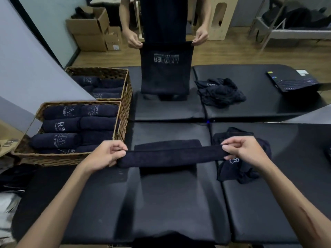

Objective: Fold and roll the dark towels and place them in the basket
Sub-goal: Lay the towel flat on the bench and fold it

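black padded table (172,203) nearest, seams splitting the surface into panels. both forearms stretched out over it. left hand (109,155) curled round the left end of a dark towel (172,156), thumb on top, fingers tucked under. right hand (245,153) pinching the right end between thumb and fingertips. towel folded into a long narrow band, pulled level between the two hands, just above the pad; more of the same cloth hanging or lying below the band, hard to tell which.

loose pile of dark towels (238,169) just right of the band, partly behind the right hand, white logo showing.

near wicker basket (53,158) at left, close beside the left hand, packed with rolled dark towels (60,125) lying in rows, white lettering up. far wicker basket (127,81) behind it, touching or nearly so, also holding rolled towels.

across the table: second person (163,15) standing, each hand pinching a top corner of a hanging dark towel (166,68) with reversed white print, lower edge reaching the pad. crumpled towel heap (220,92) to the right of that. laptop (293,81) open at far right edge of the table.

background: cardboard boxes (89,27) stacked at the wall, wooden floor (223,54).
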